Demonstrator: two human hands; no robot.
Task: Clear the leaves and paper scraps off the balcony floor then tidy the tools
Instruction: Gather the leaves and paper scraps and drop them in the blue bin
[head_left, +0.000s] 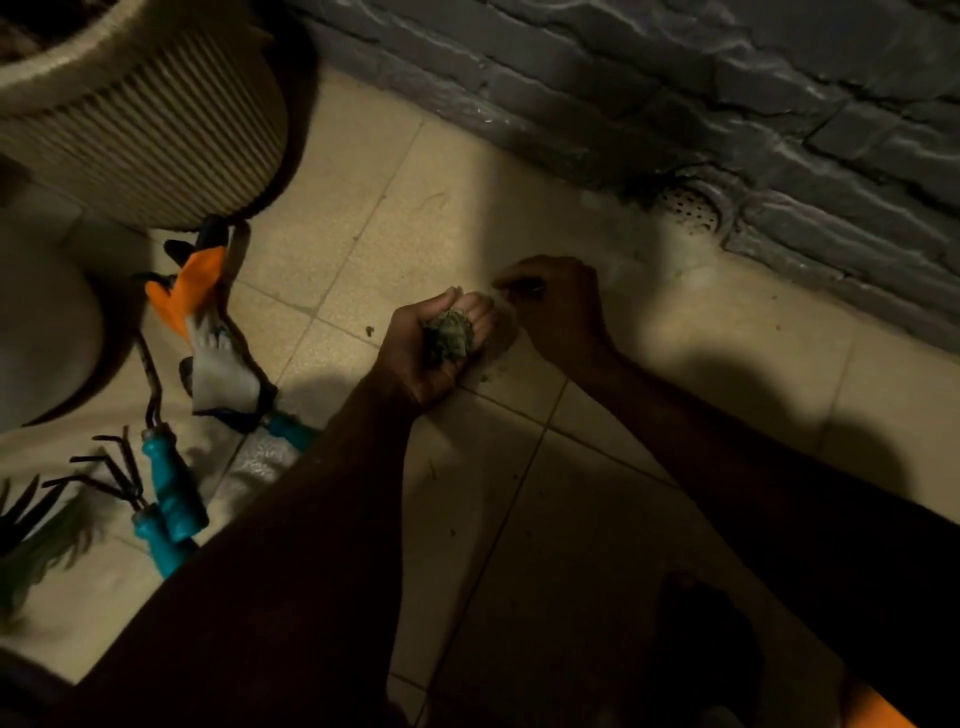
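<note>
Debris collection in progress on tiled floor (649, 322). Left hand (431, 348) turned palm up, fingers curled loosely around a wad of leaves (448, 336); serves as a holding cup so gathered material stays off the tiles. Right hand (558, 306) lowered palm down just beside the wad, fingertips drawn together near the tiles, apparently pinching at something small; whether anything is gripped cannot be told in the dim, blurred view. Small specks (370, 330) remaining on nearby tiles; no paper scraps discernible. Drain (693, 208) at foot of wall (727, 93), apart from both hands. Tools (171, 488) with teal handles lying at left beside glove (208, 332) and ribbed pot (156, 130), untouched, presumably left for the tidying step. Judged stage: sweeping phase near its end, tool tidying not yet begun.
</note>
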